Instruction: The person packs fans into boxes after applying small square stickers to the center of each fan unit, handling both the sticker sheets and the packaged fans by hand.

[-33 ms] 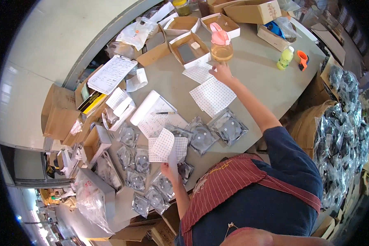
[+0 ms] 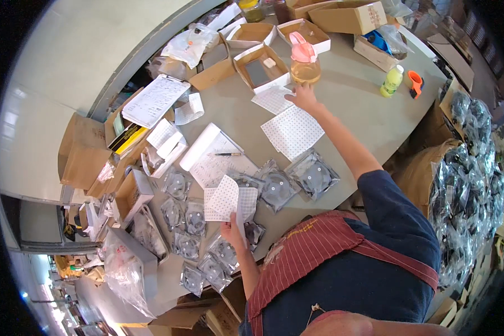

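My left hand [image 2: 233, 231] grips white sheets of small dot stickers [image 2: 222, 200], one folded over, above grey round parts in clear bags. Further off to the right, my right hand [image 2: 304, 97] reaches across the table with thumb and fingers apart. Its fingertips are close to the base of a clear jug with a pink lid [image 2: 305, 66]; whether they touch is unclear. Beneath the right wrist lies another dotted sheet [image 2: 293, 131], partly over a gridded sheet [image 2: 273, 99]. Several bagged grey parts [image 2: 313, 173] lie between my hands and body.
An open notebook [image 2: 221, 165] with a pen [image 2: 227, 154] lies left of centre. Beyond it stand open cardboard boxes [image 2: 261, 65] and a clipboard [image 2: 154, 101]. A yellow-green bottle [image 2: 391, 81] and an orange tape dispenser [image 2: 414, 84] stand at right. Bagged parts [image 2: 467, 190] are piled beside the table.
My left fingers have shifted slightly up along the sticker sheets. My right hand stays near the jug, and the whole view has moved only a little.
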{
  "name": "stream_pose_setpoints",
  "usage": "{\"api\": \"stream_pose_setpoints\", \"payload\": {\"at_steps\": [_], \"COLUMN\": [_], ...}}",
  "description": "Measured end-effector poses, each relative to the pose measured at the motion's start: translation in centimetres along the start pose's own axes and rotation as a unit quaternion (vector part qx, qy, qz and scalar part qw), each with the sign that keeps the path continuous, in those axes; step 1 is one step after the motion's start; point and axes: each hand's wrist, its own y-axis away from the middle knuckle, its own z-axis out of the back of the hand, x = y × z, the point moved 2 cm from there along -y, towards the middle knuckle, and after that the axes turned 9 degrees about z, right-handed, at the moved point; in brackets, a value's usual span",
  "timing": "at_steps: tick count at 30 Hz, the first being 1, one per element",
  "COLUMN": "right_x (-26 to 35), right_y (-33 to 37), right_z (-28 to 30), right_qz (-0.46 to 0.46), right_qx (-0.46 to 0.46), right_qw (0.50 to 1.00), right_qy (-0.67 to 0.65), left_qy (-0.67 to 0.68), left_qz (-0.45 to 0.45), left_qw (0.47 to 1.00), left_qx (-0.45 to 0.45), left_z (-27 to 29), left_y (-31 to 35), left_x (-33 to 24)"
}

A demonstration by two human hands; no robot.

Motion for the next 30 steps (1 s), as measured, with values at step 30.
{"api": "stream_pose_setpoints", "payload": {"at_steps": [30], "right_x": [22.1], "right_y": [9.0], "right_z": [3.4], "right_qz": [0.131], "right_qx": [0.141], "right_qw": [0.748], "right_qy": [-0.635], "left_qy": [-0.137], "left_qz": [-0.103], "left_qw": [0.959], "left_qx": [-0.226], "left_z": [-1.4], "left_y": [4.8], "left_x": [-5.4]}}
